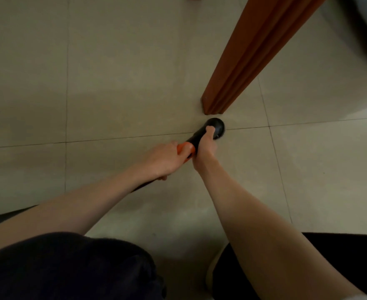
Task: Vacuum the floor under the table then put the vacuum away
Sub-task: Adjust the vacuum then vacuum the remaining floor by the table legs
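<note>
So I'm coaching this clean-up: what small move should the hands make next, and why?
Probably sweep the round black vacuum nozzle around the reddish-brown wooden table leg: both hands, left hand and right hand, grip the vacuum, and its nozzle sits at the leg's foot.

- Both forearms are bare, with no sleeves, watch or rings showing on the left hand [164,161] or right hand [205,148]
- Dark navy trousers [70,267] cover the legs, nearer the camera than the table leg [243,61]
- A pale shoe [211,271] shows between the knees
</note>
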`<state>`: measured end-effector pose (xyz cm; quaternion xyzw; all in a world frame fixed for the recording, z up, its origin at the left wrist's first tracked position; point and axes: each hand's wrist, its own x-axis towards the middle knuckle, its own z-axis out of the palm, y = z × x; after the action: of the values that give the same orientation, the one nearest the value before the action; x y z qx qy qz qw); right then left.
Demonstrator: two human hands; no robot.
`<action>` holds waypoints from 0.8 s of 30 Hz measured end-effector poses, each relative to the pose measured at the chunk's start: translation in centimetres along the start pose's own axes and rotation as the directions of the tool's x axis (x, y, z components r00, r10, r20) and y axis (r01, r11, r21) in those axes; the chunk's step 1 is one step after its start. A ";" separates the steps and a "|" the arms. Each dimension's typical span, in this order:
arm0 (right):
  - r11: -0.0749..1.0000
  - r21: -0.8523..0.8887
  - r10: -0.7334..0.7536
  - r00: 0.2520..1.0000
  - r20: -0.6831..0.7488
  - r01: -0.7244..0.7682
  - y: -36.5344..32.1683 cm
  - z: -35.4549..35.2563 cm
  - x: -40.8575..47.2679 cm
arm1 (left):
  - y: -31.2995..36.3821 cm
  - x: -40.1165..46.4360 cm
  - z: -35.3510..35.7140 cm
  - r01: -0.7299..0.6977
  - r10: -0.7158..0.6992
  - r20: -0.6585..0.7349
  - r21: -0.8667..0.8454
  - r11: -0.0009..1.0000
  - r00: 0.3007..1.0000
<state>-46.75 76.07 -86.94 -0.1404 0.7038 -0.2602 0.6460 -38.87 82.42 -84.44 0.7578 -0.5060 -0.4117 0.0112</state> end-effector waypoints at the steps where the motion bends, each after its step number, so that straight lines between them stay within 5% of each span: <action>1: 1.000 -0.004 -0.006 1.000 0.000 0.006 -0.4 0.0 0.4 | 0.3 0.3 -0.1 -0.010 0.010 -0.001 0.002 1.000 1.000; 12: 0.998 -0.044 -0.041 0.993 -0.109 0.036 -1.5 -2.6 2.7 | 0.8 0.3 0.6 -0.064 0.077 0.196 -0.073 0.995 0.978; 18: 0.996 -0.088 0.016 0.996 -0.091 -0.024 1.8 -0.7 0.3 | -2.4 -2.5 0.2 0.137 -0.074 0.298 -0.198 0.971 0.952; 24: 0.983 -0.182 0.045 0.995 0.085 -0.029 4.9 4.6 -2.5 | -7.5 -5.6 -2.3 0.330 -0.212 0.331 -0.354 0.875 0.919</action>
<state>-41.22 80.54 -87.70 -0.1965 0.6974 -0.1768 0.6662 -32.55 89.48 -82.76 0.7365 -0.2943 -0.6080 0.0364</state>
